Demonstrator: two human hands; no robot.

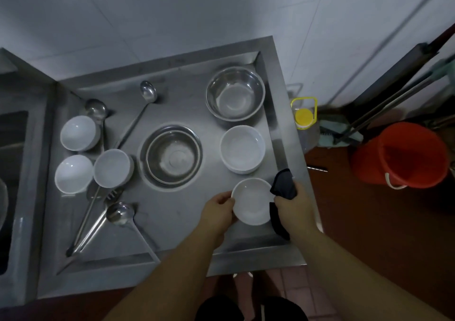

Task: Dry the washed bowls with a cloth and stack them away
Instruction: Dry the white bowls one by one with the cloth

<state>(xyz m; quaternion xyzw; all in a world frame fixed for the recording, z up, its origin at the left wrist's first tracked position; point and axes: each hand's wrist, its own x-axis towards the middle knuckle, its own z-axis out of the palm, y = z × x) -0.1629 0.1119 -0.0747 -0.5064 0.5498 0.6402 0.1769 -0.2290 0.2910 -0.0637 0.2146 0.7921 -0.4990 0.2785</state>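
L hand gripping white bowl rim, R hand opposite clutching dark cloth, bowl stack just beyond

2 steel bowls and 4 ladles on the steel counter; red bucket and yellow-capped bottle on the floor.
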